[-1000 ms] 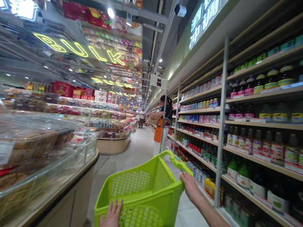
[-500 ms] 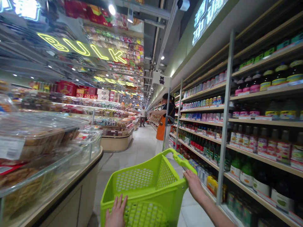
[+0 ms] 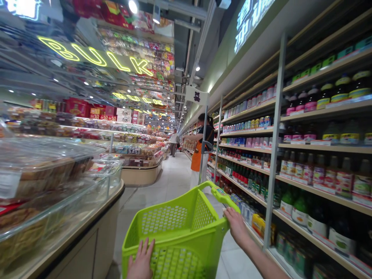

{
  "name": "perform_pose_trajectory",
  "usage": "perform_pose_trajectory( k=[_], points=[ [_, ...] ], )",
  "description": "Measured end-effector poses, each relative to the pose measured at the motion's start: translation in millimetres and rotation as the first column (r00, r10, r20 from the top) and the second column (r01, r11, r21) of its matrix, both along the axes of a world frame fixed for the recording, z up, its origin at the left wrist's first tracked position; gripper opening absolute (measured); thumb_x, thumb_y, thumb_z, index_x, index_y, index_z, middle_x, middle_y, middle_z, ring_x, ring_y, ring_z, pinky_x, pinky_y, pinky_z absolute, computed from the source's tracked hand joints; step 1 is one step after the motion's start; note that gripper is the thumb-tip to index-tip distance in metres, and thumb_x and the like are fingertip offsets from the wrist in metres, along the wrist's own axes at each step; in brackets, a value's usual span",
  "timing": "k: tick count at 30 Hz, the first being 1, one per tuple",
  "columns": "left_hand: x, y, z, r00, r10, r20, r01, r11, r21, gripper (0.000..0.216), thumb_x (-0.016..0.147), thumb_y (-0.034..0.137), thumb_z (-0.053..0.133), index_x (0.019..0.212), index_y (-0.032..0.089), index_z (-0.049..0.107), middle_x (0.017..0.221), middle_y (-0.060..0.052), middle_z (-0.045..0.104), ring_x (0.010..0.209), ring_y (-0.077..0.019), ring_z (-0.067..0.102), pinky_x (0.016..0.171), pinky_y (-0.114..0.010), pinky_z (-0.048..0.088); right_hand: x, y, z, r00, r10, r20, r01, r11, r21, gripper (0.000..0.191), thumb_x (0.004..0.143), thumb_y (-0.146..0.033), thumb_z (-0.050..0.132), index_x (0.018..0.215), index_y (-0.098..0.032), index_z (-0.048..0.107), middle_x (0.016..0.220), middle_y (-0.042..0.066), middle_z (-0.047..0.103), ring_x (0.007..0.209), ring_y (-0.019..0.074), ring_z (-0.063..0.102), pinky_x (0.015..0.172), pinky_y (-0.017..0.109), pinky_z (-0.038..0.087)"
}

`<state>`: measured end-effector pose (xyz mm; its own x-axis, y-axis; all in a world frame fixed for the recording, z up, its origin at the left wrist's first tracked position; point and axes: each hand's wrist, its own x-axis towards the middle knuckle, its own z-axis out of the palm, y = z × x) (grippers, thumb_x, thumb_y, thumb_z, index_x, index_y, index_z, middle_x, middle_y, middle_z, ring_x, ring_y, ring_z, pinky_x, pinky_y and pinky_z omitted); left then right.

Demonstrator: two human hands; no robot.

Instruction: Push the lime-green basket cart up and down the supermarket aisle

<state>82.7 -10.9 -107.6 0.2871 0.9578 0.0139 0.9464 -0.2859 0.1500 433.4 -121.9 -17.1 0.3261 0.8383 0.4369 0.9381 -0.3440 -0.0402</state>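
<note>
Green plastic shopping cart (image 3: 177, 228) sits right in front of me in the aisle, tilted a little to one side, its mesh basket open at the top; my left hand (image 3: 142, 261) lies flat on the near left rim, fingers (image 3: 147, 248) spread and pressed against the plastic rather than curled round anything; my right hand (image 3: 236, 226) is closed over the near right corner of the rim, just below the cart's green handle (image 3: 222, 193), and my forearm runs back toward the lower right edge of the view; a thin grey pole (image 3: 202, 149) rises from the far side of the cart and carries a small white flag (image 3: 196, 96) with a bear on it.

To my left stands a rounded counter (image 3: 87, 228) with clear display bins (image 3: 55, 182) of packed food, blurred; above it a yellow neon sign (image 3: 99, 58) reads BULK; to my right run long wooden shelves (image 3: 305, 149) loaded with bottles and jars (image 3: 316, 176), near the cart's right side; ahead, beside those shelves, a person in an orange apron (image 3: 200, 153) reaches toward the shelf; farther down the tiled floor (image 3: 171, 182) another person in a white top (image 3: 174, 142) stands well apart.
</note>
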Motion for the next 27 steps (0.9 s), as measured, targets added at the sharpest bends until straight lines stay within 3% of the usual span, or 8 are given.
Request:
perform_pose_trajectory(
  k=[7,11,15,20,23,27],
  points=[
    [3,7,3.9,0.999,0.027,-0.019,-0.028,0.998,-0.051,0.089,0.055,0.001,0.042,0.137,0.025,0.018,0.147,-0.002,0.005,0.135,-0.0225,0.002,0.105,-0.052,0.017,-7,1,-2.5,1.0,-0.015,0.009,0.015,1.0,0.019,0.057,0.077,0.0,0.022,0.127,-0.017,0.046,0.136,0.006,0.036,0.129,0.0187,0.027,0.107,0.036,0.021],
    [4,6,8.3,0.999,0.042,0.03,-0.04,0.998,-0.047,0.083,0.058,0.005,0.045,0.136,0.023,0.022,0.147,-0.005,0.007,0.135,-0.0251,0.004,0.103,-0.054,0.02,-29,9,-7.9,1.0,0.002,-0.019,-0.002,1.0,-0.02,0.051,0.081,-0.006,0.026,0.126,-0.017,0.047,0.136,0.008,0.036,0.129,0.0207,0.027,0.108,0.038,0.02],
    [4,3,12.0,0.998,0.048,0.042,-0.045,0.996,-0.071,0.083,0.059,0.006,0.045,0.136,0.022,0.022,0.147,-0.005,0.007,0.135,-0.0249,0.003,0.102,-0.054,0.021,-84,30,-30.4,0.982,0.183,-0.054,-0.188,0.975,-0.118,0.056,0.078,-0.004,0.029,0.129,-0.021,0.043,0.138,0.006,0.033,0.13,0.0186,0.026,0.108,0.038,0.021],
    [0,5,3.7,0.999,0.031,0.037,-0.03,0.998,-0.046,0.085,0.057,0.005,0.045,0.137,0.024,0.021,0.147,-0.005,0.007,0.135,-0.0238,0.003,0.102,-0.056,0.019,-138,60,-63.8,0.892,0.45,-0.034,-0.446,0.865,-0.229,0.064,0.076,0.002,0.027,0.135,-0.024,0.032,0.141,0.002,0.027,0.132,0.0189,0.021,0.108,0.04,0.022],
    [-3,10,-4.3,0.999,0.008,0.044,-0.006,1.0,-0.029,0.083,0.06,0.007,0.046,0.137,0.024,0.021,0.147,-0.005,0.006,0.135,-0.024,0.003,0.101,-0.058,0.018,-123,61,-56.4,0.881,0.471,0.042,-0.448,0.86,-0.244,0.057,0.08,-0.001,0.026,0.132,-0.023,0.037,0.139,0.003,0.031,0.13,0.0198,0.024,0.108,0.042,0.021],
    [-9,12,-7.8,0.996,-0.045,0.074,0.047,0.998,-0.031,0.078,0.064,0.013,0.047,0.137,0.022,0.021,0.147,-0.006,0.007,0.135,-0.0255,0.003,0.1,-0.059,0.019,-60,36,-18.9,0.924,0.343,0.168,-0.308,0.93,-0.202,0.051,0.08,-0.002,0.029,0.125,-0.017,0.046,0.135,0.008,0.037,0.129,0.0221,0.027,0.107,0.045,0.02]
  ],
)
